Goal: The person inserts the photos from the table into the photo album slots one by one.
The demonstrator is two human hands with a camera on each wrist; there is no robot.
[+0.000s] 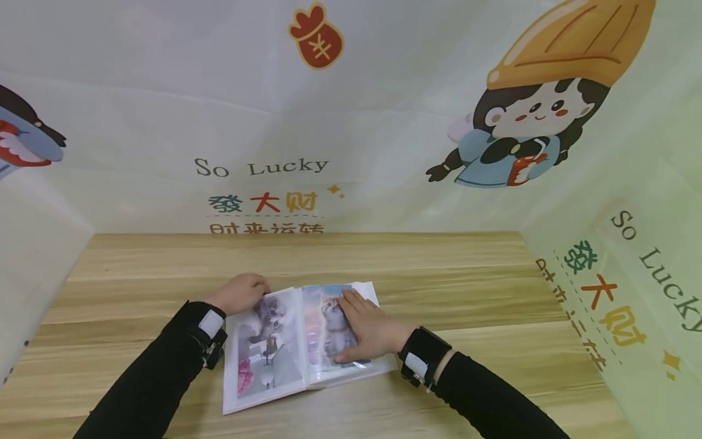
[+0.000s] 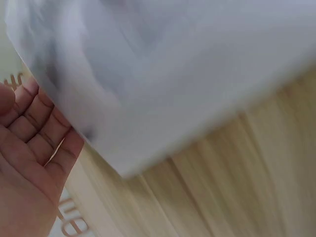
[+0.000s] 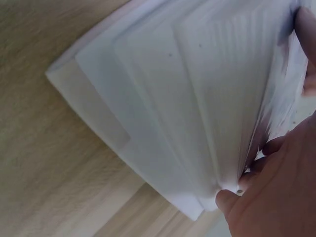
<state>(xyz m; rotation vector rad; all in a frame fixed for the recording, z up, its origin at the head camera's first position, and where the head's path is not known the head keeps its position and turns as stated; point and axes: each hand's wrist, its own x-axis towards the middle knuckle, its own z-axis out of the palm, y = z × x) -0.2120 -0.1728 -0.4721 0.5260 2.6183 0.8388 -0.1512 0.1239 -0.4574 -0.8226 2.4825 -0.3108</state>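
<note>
A photo album (image 1: 269, 396) lies open on the wooden table, a cat picture under each clear page sleeve. My left hand (image 1: 238, 294) holds the upper left corner of the left page, fingers curled at its edge. In the left wrist view, the fingers (image 2: 42, 116) reach behind the edge of that blurred page (image 2: 197, 89). Spread flat, my right hand (image 1: 375, 326) presses on the right page, over part of the kitten picture (image 1: 323, 326). The right wrist view shows white page edges (image 3: 163, 94) fanned in steps beside that hand (image 3: 276, 197).
The wooden table (image 1: 466, 292) extends around the album. Behind it rises a white printed backdrop (image 1: 373, 140) with cartoon figures and lettering, and similar sheeting (image 1: 658, 317) closes the right side. Each wrist wears a black strap (image 1: 425, 353).
</note>
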